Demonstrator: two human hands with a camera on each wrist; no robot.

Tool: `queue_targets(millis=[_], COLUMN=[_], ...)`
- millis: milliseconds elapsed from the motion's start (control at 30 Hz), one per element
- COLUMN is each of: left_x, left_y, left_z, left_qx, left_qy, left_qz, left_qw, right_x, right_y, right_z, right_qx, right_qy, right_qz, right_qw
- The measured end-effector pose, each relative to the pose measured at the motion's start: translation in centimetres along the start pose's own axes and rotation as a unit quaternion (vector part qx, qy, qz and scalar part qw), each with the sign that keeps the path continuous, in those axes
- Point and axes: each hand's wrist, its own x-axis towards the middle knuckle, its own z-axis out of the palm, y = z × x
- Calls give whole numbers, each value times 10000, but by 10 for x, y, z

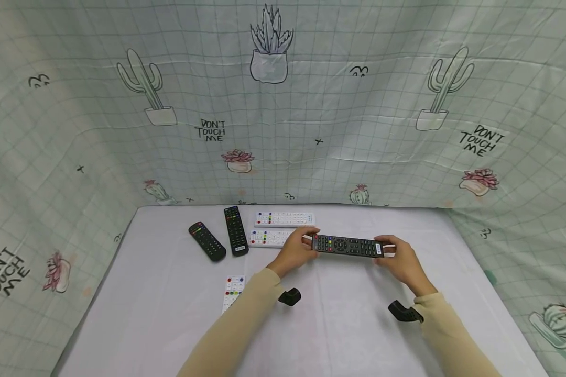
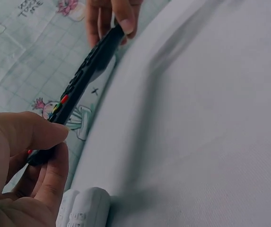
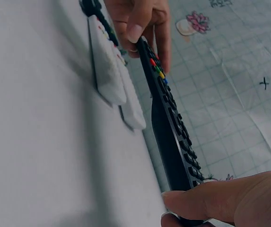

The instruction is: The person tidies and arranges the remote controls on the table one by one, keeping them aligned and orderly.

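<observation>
Both hands hold a black remote control (image 1: 346, 246) by its two ends, lengthwise from left to right, raised above the white table. My left hand (image 1: 298, 250) pinches the end with the red button between thumb and fingers. At the other end, beside a small white label, my right hand (image 1: 402, 261) pinches it the same way. The left wrist view shows the remote (image 2: 85, 78) edge-on with its shadow on the tabletop below. Colored buttons line the remote (image 3: 166, 109) near the left hand in the right wrist view.
Left of the hands lie two white remotes, a rear one (image 1: 284, 219) and a front one (image 1: 269, 239) partly behind the left hand. Two black remotes (image 1: 236, 230) (image 1: 207, 241) lie farther left. Another white remote (image 1: 232, 290) is partly covered by the left sleeve. Patterned cloth (image 1: 311, 167) borders the table (image 1: 339, 335).
</observation>
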Motion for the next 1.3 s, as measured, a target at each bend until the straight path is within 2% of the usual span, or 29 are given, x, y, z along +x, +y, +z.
queue_targets(millis=[433, 733, 1100, 1300], left_x=[-39, -62, -87, -97], left_y=[-4, -15, -25, -29], left_z=[-32, -49, -63, -73], left_qx=[281, 688, 751, 649], left_qy=[-133, -211, -272, -333], left_qz=[-143, -125, -90, -154], left_qw=[9994, 9973, 9968, 9972], right_x=[-23, -39, -58, -68], right_y=[-14, -22, -29, -35], right_z=[32, 50, 68, 76], right_qx=[458, 780, 1206, 1629], right_qy=[-266, -584, -806, -1006], right_qz=[-252, -316, -426, -379], right_qw=[9983, 9947, 9885, 9808])
